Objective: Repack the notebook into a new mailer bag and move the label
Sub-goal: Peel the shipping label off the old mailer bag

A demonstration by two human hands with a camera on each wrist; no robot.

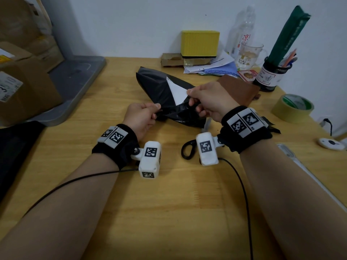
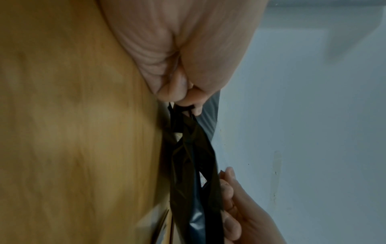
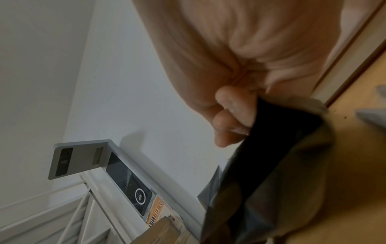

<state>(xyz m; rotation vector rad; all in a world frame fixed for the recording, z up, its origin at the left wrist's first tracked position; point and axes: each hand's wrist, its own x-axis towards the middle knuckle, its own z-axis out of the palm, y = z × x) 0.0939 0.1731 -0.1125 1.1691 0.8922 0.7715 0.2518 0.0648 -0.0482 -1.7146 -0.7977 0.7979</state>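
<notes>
A black mailer bag (image 1: 159, 87) lies crumpled in the middle of the wooden table, with a white label (image 1: 178, 92) on its top face. My left hand (image 1: 142, 117) pinches the bag's near edge at the left. My right hand (image 1: 206, 102) grips the same edge at the right, so the plastic is stretched between them. The left wrist view shows the bag (image 2: 194, 165) pulled taut between my left fingers (image 2: 181, 95) and the other hand. In the right wrist view my fingers (image 3: 231, 115) curl round the bag (image 3: 271, 165). A brown notebook (image 1: 238, 89) lies behind my right hand.
Black-handled scissors (image 1: 187, 149) lie under my right wrist. A roll of tape (image 1: 293, 107) sits at the right. A yellow box (image 1: 200, 44), papers, a glass mug (image 1: 247, 55) and a pen pot (image 1: 272, 72) line the back. Cardboard boxes (image 1: 22, 87) stand at the left.
</notes>
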